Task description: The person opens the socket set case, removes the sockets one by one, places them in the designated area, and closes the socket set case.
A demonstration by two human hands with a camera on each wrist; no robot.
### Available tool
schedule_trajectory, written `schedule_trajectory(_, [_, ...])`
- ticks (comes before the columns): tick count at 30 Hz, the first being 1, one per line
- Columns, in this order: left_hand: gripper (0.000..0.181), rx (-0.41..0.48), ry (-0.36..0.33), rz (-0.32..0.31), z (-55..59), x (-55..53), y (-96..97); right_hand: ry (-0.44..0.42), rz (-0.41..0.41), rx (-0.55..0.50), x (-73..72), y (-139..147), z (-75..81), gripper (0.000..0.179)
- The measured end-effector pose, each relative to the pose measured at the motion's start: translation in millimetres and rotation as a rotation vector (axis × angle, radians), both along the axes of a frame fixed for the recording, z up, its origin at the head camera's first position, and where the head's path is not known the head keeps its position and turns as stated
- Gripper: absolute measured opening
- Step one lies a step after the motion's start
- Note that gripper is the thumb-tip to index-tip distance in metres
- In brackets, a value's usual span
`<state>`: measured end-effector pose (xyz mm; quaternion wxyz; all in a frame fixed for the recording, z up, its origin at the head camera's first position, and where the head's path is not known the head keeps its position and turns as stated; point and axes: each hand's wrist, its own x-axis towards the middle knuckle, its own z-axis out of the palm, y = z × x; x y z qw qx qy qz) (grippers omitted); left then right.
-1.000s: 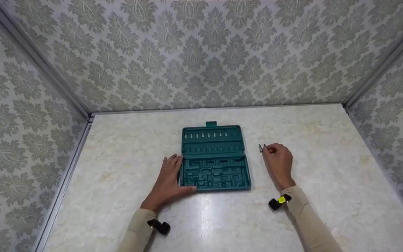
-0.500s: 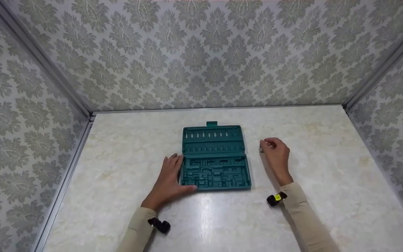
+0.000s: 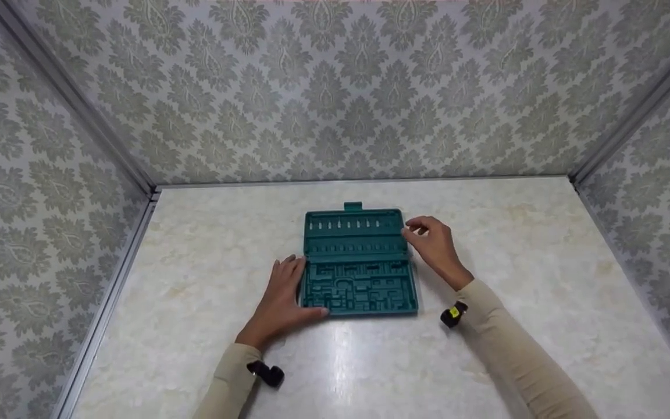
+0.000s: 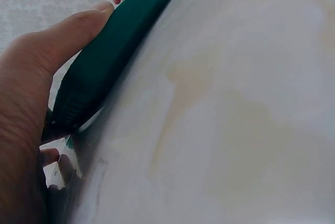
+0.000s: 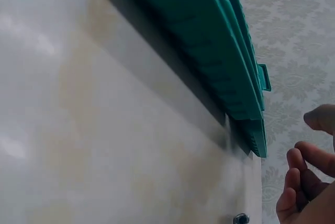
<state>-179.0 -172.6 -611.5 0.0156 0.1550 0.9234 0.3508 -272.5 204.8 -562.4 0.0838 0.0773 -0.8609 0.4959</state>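
Observation:
A green plastic tool case [image 3: 358, 253] lies unfolded on the table, its lid away from me. Small silver bits [image 3: 348, 224] stand in a row along the lid's upper part; the slots at that row's right end look vacant. My left hand [image 3: 280, 302] rests at the near left corner, straight fingers along the left side and thumb [image 4: 78, 30] pressed on the front edge. My right hand [image 3: 437, 244] is at the lid's right edge. In the right wrist view, thumb and index are apart with nothing showing between them.
A small shiny metal piece [image 5: 241, 219] shows on the table in the right wrist view, right of the case. The pale marbled table [image 3: 195, 233] ends at patterned walls [image 3: 358, 87] at the back and both sides.
My right hand lifts off from the small metal pieces right of the case and moves left and away to the lid's right edge. My left hand and the case stay put.

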Motion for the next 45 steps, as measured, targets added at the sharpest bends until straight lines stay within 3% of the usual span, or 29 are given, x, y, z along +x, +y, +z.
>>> schedule_trajectory(7, [0.134,-0.003,0.01,-0.003,0.0,-0.9,0.0,0.013,0.188,0.091,-15.0,-13,1.7,0.032])
schedule_trajectory(19, [0.135,0.004,-0.025,0.01,0.8,0.4,1.7,-0.036,0.313,0.176,-41.0,-28,4.4,0.039])
schedule_trajectory(30, [0.135,0.014,-0.013,0.005,-0.6,0.6,0.0,-0.092,0.337,0.272,-53.7,-35,7.9,0.046])
schedule_trajectory(38, [0.132,-0.009,0.022,-0.017,1.8,-1.5,1.4,-0.119,0.31,0.373,-55.1,-40,11.8,0.05])
schedule_trajectory(45, [0.133,-0.017,0.007,-0.009,0.7,-1.9,0.2,-0.163,0.251,0.341,-53.5,-46,9.8,0.049])
